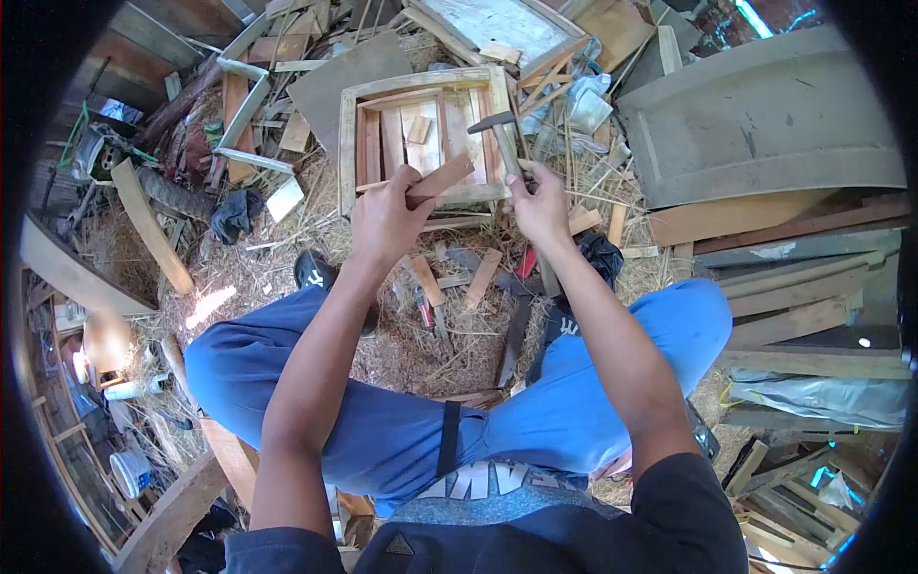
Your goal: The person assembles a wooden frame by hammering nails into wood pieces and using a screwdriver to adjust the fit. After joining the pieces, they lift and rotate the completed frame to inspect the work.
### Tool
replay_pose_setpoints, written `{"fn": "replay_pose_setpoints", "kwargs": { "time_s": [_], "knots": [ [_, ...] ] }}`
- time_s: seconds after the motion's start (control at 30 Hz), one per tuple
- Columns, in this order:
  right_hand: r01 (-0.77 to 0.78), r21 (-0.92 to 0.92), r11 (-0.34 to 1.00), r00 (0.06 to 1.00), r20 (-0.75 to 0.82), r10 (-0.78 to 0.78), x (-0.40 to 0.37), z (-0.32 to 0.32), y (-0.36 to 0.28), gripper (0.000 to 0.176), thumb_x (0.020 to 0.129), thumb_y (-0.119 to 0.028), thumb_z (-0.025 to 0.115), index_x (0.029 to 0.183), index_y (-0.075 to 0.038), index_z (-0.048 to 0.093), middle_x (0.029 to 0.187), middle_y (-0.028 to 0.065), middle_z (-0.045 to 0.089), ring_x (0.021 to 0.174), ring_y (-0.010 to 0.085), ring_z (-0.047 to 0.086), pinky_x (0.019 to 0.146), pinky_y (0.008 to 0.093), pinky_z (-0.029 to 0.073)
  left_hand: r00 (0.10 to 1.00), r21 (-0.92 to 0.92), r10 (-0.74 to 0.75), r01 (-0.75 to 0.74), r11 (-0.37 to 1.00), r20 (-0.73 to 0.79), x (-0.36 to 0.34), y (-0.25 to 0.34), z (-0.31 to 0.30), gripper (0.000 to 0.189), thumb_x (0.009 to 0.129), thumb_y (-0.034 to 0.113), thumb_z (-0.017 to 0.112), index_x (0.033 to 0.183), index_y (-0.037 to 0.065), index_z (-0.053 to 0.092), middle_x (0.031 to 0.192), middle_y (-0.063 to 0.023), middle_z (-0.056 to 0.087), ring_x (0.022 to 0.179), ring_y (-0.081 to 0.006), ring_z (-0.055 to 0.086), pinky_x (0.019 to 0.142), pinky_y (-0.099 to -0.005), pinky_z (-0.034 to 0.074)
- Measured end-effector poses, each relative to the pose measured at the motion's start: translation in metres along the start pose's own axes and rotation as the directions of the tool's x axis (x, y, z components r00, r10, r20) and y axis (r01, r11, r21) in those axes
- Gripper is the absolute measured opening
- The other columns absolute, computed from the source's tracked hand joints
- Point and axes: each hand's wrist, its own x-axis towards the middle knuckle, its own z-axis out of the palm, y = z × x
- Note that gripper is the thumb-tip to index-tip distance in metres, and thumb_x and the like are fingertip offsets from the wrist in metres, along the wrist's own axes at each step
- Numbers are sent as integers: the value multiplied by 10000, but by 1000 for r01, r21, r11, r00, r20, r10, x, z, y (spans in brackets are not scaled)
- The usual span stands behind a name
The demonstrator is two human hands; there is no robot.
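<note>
My left hand (387,218) is closed on a short flat wood piece (445,178), which slants up to the right over the near part of a wooden frame (349,143). The fingers of my right hand (540,206) are wrapped round the handle of a hammer (505,148). Its dark head lies over the frame's right side. Inside the frame are reddish and pale slats, with a small loose wood block (419,129) on them.
Wood scraps and straw cover the ground. A red-handled tool (425,311) lies between my legs. At the right are a large grey panel (765,120) and stacked boards (794,287). Curved wood pieces (151,228) and a white bucket (131,473) are at the left.
</note>
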Motion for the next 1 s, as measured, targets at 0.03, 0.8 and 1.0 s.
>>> {"fn": "replay_pose_setpoints", "kwargs": {
  "time_s": [0.03, 0.8, 1.0],
  "knots": [
    [1, 0, 1000, 1000, 6, -1, 0, 1, -5, 277, 954, -108, 654, 1180, 52, 674, 994, 186, 736, 840, 247, 719, 789, 378, 538, 1000, 0, -5, 5, 1000, -2, 0, -4, 0, 329, 843, 310, 796, 1057, 102, 659, 866, -129, 752, 838, -344, 732, 758, -466, 555],
    [274, 4, 962, 947, 170, -271, -11, -12, -73, 217, 894, -79, 745, 1098, -4, 749, 1042, 139, 745, 903, 233, 732, 820, 322, 564, 985, -222, 102, -69, 973, 137, 2, 1, 5, 346, 869, 301, 769, 1083, 34, 718, 908, -223, 730, 890, -422, 707, 776, -480, 556],
    [285, 34, 958, 953, 103, -287, -16, -10, -70, 134, 892, -75, 750, 990, 16, 739, 998, 126, 742, 852, 221, 732, 752, 333, 561, 981, -263, 180, -156, 952, 69, -2, 10, 6, 374, 870, 323, 765, 1061, 7, 707, 881, -239, 726, 875, -436, 706, 774, -503, 554]
  ]
}}
